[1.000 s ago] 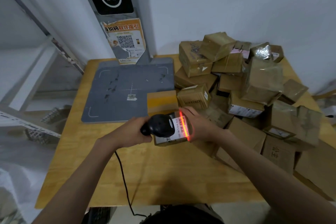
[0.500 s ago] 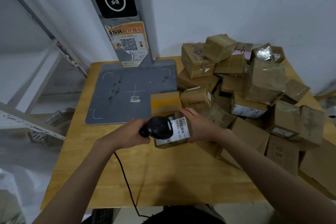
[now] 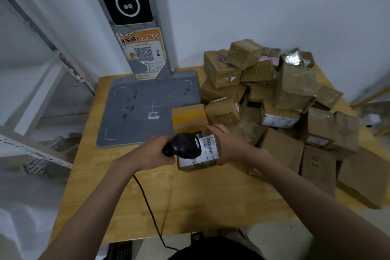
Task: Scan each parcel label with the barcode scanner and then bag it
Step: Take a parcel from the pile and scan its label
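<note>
The scanner's red beam has gone off the label, so with my left fingers round it and right fingers gripping the parcel, bagging seems next.

"loveixcc" box; label (perhaps "010-010-L30-551")

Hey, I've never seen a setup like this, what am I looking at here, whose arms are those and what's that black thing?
There is no robot here: the one view comes from a camera worn on a person's head, looking down at their own arms. The left hand grips a black corded barcode scanner, aimed at the white label on a small cardboard parcel, which the right hand holds by its side. They work over a wooden table. To the right lies a pile of parcels. Behind stands a grey platform with an upright post bearing a QR poster. No bag can be made out.
</note>
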A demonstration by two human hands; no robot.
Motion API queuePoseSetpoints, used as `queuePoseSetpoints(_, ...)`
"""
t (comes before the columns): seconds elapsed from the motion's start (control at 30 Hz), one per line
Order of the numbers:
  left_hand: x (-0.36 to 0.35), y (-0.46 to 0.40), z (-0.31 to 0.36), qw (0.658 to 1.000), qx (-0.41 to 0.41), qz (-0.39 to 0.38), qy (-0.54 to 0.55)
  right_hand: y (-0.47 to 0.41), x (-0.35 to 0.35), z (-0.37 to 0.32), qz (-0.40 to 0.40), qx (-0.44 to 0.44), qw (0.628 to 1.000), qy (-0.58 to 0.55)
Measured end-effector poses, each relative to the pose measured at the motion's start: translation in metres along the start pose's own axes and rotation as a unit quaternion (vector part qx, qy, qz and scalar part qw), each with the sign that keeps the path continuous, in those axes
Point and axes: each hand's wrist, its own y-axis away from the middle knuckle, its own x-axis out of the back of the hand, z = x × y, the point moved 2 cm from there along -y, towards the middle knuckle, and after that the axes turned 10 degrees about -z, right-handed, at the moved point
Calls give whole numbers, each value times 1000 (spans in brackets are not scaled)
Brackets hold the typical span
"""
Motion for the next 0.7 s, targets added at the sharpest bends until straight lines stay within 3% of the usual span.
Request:
queuePoseSetpoints(0.27, -39, -30, 60, 993, -61, -95, -34, 94, -25, 16, 59, -91, 991, -79)
queuePoseSetpoints(0.7, -180, -67, 210, 958, -151, -205, -130, 293, -97, 94, 148, -216, 948, -182)
